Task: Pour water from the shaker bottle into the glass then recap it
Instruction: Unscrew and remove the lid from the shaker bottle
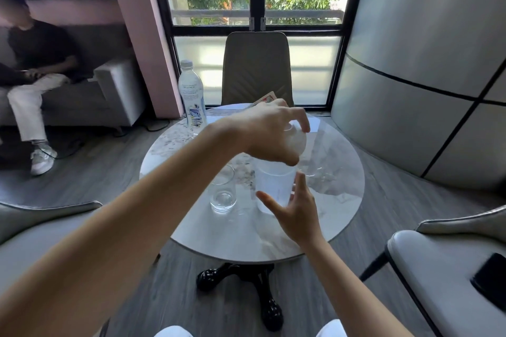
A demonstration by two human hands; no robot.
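Just below the centre of the frame the shaker bottle is standing upright on the round marble counter, and the left hand is hovering over its mouth from above. That grip is curled around the translucent white lid, thumb low and fingers arched over the top, so the lid is being held directly above the opening, apparently so that it can come straight off or go straight down. From this view it is hard to tell whether the lid is touching the rim or sitting just clear of it. The right hand is coming in from the lower right with its grip spread wide, thumb and fingers splayed beside the bottle's lower wall. It is closed on nothing, and looks placed to steady the body against twisting. The glass is standing just left of the bottle, near enough for a short tilt to reach it, and it seems to be holding only a shallow layer of water. A capped plastic water bottle is standing well apart, at the counter's far edge in the upper left of centre, out of the way of both arms.
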